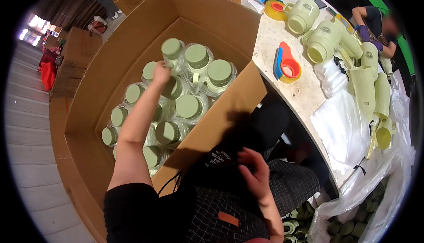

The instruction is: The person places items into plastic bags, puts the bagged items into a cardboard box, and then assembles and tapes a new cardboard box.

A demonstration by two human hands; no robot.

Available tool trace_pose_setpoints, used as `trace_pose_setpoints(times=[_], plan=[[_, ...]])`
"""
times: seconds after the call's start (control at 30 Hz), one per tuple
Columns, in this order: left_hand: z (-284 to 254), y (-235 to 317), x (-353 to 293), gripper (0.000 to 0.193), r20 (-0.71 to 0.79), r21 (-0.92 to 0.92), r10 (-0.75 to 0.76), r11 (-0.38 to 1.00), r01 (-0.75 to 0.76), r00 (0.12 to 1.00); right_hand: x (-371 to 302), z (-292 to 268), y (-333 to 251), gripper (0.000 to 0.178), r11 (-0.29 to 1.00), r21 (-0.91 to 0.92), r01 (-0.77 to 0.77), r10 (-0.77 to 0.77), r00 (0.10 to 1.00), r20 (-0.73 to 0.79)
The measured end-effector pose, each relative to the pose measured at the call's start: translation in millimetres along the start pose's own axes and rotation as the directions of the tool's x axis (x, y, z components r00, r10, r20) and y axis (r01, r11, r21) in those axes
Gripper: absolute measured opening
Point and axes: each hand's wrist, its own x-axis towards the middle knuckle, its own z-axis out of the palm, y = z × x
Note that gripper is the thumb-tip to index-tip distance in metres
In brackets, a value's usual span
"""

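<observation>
Across the left and middle spreads a big open cardboard box (118,51), the worktable (304,96) to its right. Inside the box, plastic-wrapped, green-lidded bottles (189,106) stand close together. Among the farther ones the left hand (161,72) is curled; I cannot tell whether it grips anything. The right hand (256,172) hangs outside, thumb and fingers apart.

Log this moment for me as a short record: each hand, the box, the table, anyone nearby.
left hand: among the lidded bottles; grip unclear
right hand: empty, loosely open, over the checked apron
cardboard box: open; bottles upright in clear plastic
table: tape dispenser, pale green mugs, clear bags
nearby: co-worker in purple gloves
</observation>
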Motion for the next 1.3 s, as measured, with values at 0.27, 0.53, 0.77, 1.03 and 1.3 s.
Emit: trace_pose_setpoints(times=[0.27, 0.53, 0.77, 1.03, 1.3], plan=[[59, 134, -259, 0.047, 0.671, 0.341, 0.721, -0.093, -0.935, 0.173, -124, -62, 61, 0.025, 0.966, 0.249, -0.067, 0.217, 0.731, -0.647], [161, 86, -279, 0.06, 0.957, -0.285, -0.109, -0.507, -0.814, -0.267, -127, -59, 29, 0.027, 0.994, -0.075, 0.076, -0.099, 0.921, -0.377], [31, 203, -290, 0.025, 0.74, -0.538, 0.312, -0.256, -0.803, -0.596, -184, -65, 60, 0.015, 0.974, 0.225, 0.021, 0.14, 0.722, -0.677], [-94, 281, -268, 0.063, 0.419, 0.25, 0.876, 0.141, -0.958, 0.238, -132, -94, 26, 0.012, 0.992, 0.12, 0.026, 0.033, 0.888, -0.459], [-55, 316, -137, 0.015, 0.316, 0.43, 0.58, 0.618, -0.658, 0.751, -51, -134, -16, 0.012, 0.999, 0.003, 0.052, -0.05, 0.975, -0.218]])
